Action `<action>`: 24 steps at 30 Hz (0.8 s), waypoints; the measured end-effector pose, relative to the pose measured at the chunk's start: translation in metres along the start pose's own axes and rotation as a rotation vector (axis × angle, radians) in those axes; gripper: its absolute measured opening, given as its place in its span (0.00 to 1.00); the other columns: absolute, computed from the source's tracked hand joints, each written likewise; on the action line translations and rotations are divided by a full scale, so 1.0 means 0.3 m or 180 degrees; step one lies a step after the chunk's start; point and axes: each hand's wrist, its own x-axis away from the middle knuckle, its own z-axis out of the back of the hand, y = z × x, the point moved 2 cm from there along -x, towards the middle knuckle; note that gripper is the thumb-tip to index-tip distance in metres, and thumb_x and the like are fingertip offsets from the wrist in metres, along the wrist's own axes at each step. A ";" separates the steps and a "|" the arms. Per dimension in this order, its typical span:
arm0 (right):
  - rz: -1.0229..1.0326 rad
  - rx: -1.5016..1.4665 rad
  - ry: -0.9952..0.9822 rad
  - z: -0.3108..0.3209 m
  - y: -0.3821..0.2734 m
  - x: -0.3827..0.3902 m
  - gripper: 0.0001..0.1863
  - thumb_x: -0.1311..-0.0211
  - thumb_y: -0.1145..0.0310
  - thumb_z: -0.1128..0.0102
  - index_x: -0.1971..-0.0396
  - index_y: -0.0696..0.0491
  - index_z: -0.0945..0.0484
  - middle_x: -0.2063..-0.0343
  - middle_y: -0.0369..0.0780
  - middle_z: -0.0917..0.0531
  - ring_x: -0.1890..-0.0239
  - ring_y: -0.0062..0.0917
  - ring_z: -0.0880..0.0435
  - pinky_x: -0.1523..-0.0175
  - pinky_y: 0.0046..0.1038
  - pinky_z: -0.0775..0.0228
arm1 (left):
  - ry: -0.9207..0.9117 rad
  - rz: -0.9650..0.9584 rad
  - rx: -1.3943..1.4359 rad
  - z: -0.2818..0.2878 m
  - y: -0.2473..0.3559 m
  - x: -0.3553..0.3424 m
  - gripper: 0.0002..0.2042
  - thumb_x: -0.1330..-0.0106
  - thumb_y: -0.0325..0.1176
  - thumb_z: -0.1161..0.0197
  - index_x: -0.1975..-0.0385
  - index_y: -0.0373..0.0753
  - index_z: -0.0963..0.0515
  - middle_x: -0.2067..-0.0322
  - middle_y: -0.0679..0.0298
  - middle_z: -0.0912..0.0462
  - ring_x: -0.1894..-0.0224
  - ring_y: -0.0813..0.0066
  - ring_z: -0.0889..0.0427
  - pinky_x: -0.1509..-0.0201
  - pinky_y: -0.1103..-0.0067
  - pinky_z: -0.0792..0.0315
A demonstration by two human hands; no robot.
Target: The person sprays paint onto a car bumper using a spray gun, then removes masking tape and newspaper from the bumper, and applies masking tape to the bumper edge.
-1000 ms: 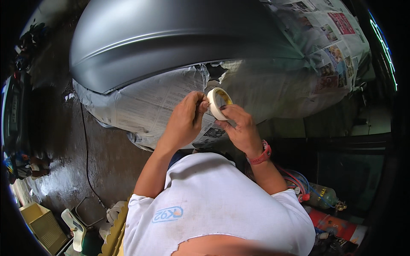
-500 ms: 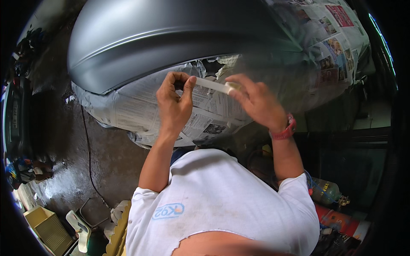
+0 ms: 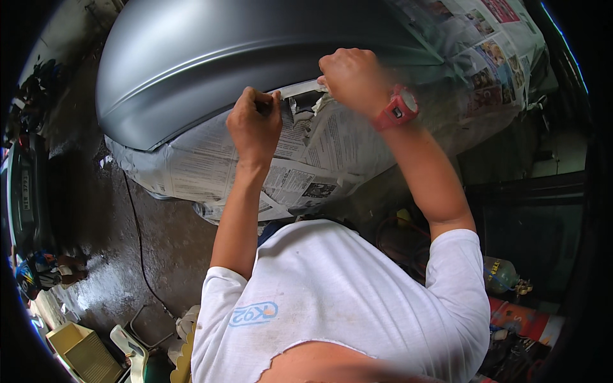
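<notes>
A pale strip of masking tape (image 3: 299, 90) stretches between my hands along the lower edge of a grey car body panel (image 3: 211, 57). My left hand (image 3: 255, 131) pinches its left end between thumb and finger. At the other end my right hand (image 3: 356, 82), a red watch (image 3: 400, 110) on its wrist, is closed on the tape with its knuckles up, hiding most of what lies under the fingers. Newspaper sheets (image 3: 204, 150) cover the area below the panel. Between my hands the paper is torn, and a dark gap (image 3: 308, 102) shows there.
More newspaper (image 3: 491, 57) covers the car at the upper right. A dark cable (image 3: 137, 236) runs over the wet floor at left. A yellowish bin (image 3: 86, 351) stands at the lower left; a gas cylinder (image 3: 501, 274) and a red-orange cylinder (image 3: 520, 319) lie at right.
Both hands have moved up to the panel's lower edge, the right one farther. The tape strip, held out over the newspaper before, now lies along that edge. My right hand has turned knuckles up.
</notes>
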 end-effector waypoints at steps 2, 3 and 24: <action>0.0073 0.0073 0.0038 -0.008 -0.012 -0.002 0.06 0.36 0.68 0.29 0.70 0.50 0.06 0.68 0.45 0.06 0.60 0.40 0.03 0.53 0.40 0.11 | -0.0044 -0.0084 -0.0144 0.000 -0.001 -0.002 0.13 0.33 0.30 0.18 0.69 0.35 0.20 0.74 0.59 0.12 0.72 0.59 0.11 0.65 0.69 0.19; 0.0090 0.0112 0.0043 -0.010 -0.017 -0.004 0.06 0.37 0.69 0.29 0.70 0.50 0.06 0.68 0.45 0.06 0.60 0.40 0.03 0.53 0.40 0.11 | -0.0106 -0.0082 -0.0240 -0.001 -0.004 -0.004 0.11 0.33 0.29 0.19 0.68 0.36 0.19 0.72 0.59 0.13 0.70 0.59 0.11 0.63 0.68 0.19; 0.0078 0.0089 -0.0333 -0.009 -0.042 -0.018 0.08 0.33 0.65 0.28 0.71 0.53 0.08 0.70 0.46 0.08 0.61 0.42 0.04 0.55 0.41 0.12 | -0.1136 -0.1405 -0.0349 -0.103 0.107 0.081 0.29 0.36 0.21 0.35 0.31 0.26 0.21 0.32 0.45 0.21 0.30 0.45 0.22 0.23 0.55 0.28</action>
